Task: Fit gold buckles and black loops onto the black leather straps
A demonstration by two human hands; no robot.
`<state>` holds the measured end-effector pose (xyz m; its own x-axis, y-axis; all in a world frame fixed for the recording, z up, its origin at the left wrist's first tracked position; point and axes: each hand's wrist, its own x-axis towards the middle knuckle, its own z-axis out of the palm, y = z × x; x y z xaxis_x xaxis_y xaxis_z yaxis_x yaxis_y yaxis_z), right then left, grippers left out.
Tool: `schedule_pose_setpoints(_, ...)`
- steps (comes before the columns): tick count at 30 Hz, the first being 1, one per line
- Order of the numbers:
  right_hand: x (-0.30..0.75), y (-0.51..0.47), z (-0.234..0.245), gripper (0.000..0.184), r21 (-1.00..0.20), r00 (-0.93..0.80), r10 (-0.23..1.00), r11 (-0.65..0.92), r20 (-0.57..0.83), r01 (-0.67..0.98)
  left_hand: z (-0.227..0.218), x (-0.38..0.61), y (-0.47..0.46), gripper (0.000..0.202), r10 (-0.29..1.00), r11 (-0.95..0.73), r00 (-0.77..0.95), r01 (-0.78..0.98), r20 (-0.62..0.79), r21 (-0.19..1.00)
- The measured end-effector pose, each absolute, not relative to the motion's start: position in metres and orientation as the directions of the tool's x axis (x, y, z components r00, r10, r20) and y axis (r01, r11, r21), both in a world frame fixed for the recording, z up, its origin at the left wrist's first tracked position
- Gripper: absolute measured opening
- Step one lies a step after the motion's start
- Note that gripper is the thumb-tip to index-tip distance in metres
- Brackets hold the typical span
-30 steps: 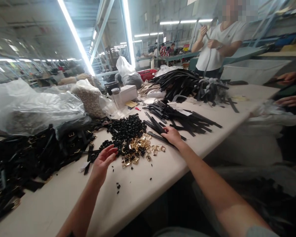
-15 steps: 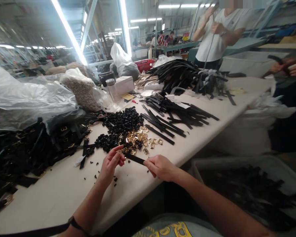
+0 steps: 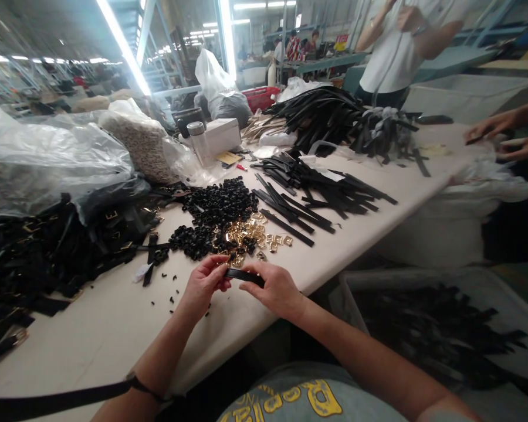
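A short black strap [image 3: 245,276] is stretched between my two hands above the table's front part. My left hand [image 3: 207,281] pinches its left end with thumb and fingers. Closed round its right end is my right hand [image 3: 276,288], fingers curled over it. Whether a buckle or loop sits in the left fingertips I cannot make out. Just beyond the hands lie gold buckles [image 3: 246,234] in a loose pile. Next to them is a heap of small black loops [image 3: 222,202]. Several black straps [image 3: 290,220] lie flat to the right of the buckles.
Finished-looking black straps with buckles [image 3: 88,252] are heaped at the left under clear plastic bags [image 3: 57,158]. A glass jar [image 3: 198,143] and white box [image 3: 223,133] stand behind. A bin of black pieces [image 3: 440,328] sits below the right edge. A co-worker's hands [image 3: 506,132] are at far right.
My right hand has turned and moved closer to my left, its fingers now curled over the strap. The strap is tilted differently. The view has tipped slightly downward.
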<state>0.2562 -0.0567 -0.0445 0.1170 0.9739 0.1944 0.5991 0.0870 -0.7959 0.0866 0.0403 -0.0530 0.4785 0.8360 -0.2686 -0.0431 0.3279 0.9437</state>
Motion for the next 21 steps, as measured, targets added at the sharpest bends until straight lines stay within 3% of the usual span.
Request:
schedule_pose_setpoints(4, 0.2485, -0.0528, -0.0513, 0.016, -0.817, 0.162, 0.944, 0.154, 0.287, 0.555, -0.0512, 0.0860, 0.0400, 0.047, 0.818, 0.365, 0.497, -0.058, -0.290, 0.929)
schedule_pose_setpoints(13, 0.2505, -0.0515, -0.0499, 0.002, -0.802, 0.165, 0.950, 0.123, 0.266, 0.585, -0.0554, 0.0837, 0.0377, 0.050, 0.815, 0.337, 0.511, -0.039, -0.271, 0.941)
schedule_pose_setpoints(15, 0.2510, -0.0514, -0.0505, 0.002, -0.788, 0.152, 0.953, 0.119, 0.260, 0.604, -0.0560, 0.0826, 0.0366, 0.044, 0.825, 0.229, 0.529, 0.005, -0.197, 0.973)
schedule_pose_setpoints(17, 0.2513, -0.0510, -0.0515, 0.004, -0.784, 0.140, 0.957, 0.117, 0.253, 0.610, -0.0548, 0.0820, 0.0350, 0.031, 0.819, 0.001, 0.572, 0.074, -0.044, 0.997)
schedule_pose_setpoints(21, 0.2523, -0.0490, -0.0527, 0.006, -0.791, 0.127, 0.963, 0.116, 0.238, 0.600, -0.0490, 0.0823, 0.0331, 0.015, 0.701, -0.463, 0.670, 0.165, 0.246, 0.871)
